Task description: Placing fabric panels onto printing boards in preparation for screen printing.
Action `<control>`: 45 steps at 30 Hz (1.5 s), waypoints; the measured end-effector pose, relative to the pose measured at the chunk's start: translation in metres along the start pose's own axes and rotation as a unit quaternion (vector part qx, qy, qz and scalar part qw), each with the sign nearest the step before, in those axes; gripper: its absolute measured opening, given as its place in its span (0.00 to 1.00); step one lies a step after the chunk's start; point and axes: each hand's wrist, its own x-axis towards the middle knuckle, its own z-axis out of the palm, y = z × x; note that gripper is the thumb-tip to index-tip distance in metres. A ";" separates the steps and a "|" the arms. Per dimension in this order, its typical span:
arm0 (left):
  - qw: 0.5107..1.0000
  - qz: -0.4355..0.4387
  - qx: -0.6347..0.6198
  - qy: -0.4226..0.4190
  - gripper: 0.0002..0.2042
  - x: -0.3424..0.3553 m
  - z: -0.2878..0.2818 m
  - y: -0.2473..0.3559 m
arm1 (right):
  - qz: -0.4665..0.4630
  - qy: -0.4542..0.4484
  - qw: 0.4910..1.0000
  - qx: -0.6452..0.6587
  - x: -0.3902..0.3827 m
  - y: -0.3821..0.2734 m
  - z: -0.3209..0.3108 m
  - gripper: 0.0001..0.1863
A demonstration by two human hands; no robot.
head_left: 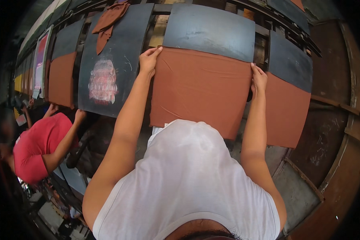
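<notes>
A brown fabric panel (200, 90) lies over the lower part of a dark grey board (210, 30), with a few wrinkles running across it. My left hand (149, 62) pinches its upper left corner between thumb and fingers. At the upper right corner, my right hand (259, 78) is closed on the fabric edge, its fingers partly hidden behind the board's side. The panel's lower edge hangs near my white shirt, which covers part of it.
To the right, a similar board carries another brown panel (288, 110). A stained dark board (120, 76) on the left bears a crumpled brown cloth (108, 23). Further left are another brown panel (62, 78), a pale-edged frame (41, 64) and a co-worker in a red shirt (46, 144).
</notes>
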 end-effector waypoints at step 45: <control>0.984 0.086 0.136 -0.077 0.20 0.038 -0.001 -0.029 | -0.158 0.010 0.986 -0.056 0.025 0.033 0.003 0.14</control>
